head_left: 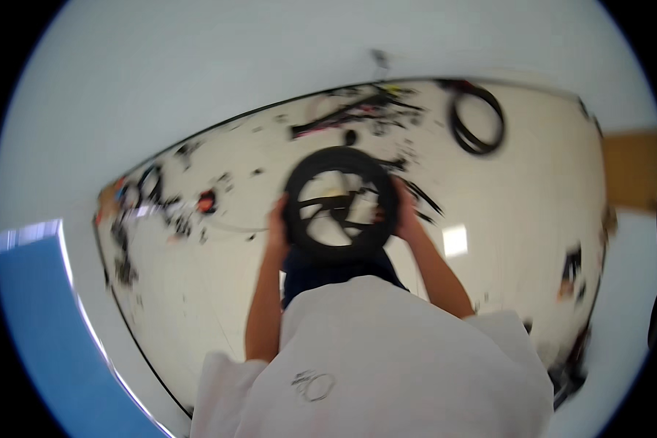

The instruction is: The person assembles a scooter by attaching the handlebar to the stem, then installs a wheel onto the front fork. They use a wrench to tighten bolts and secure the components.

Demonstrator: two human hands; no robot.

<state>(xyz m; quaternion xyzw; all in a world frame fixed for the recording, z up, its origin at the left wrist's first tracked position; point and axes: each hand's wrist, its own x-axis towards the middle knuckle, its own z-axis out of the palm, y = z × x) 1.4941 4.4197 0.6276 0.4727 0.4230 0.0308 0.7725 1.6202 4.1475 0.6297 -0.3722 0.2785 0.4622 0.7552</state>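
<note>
A black wheel with a thick tyre and broad curved spokes (pixel 339 212) is held up in front of my body, its open side facing me. My left hand (pixel 278 221) is closed on the tyre's left edge. On the opposite edge my right hand (pixel 406 210) grips the tyre, and some of its fingertips show through the gap between the spokes. Pale floor shows through the gaps. Motion smears the picture, so fine detail on the wheel and fingers is lost.
Beyond the wheel, dark bars and small parts (pixel 336 120) lie scattered on the pale floor. A loose black tyre (pixel 456 120) lies at the far right. To the left are a red-and-black round part (pixel 207 201) and several blurred dark pieces. Walls bound the floor.
</note>
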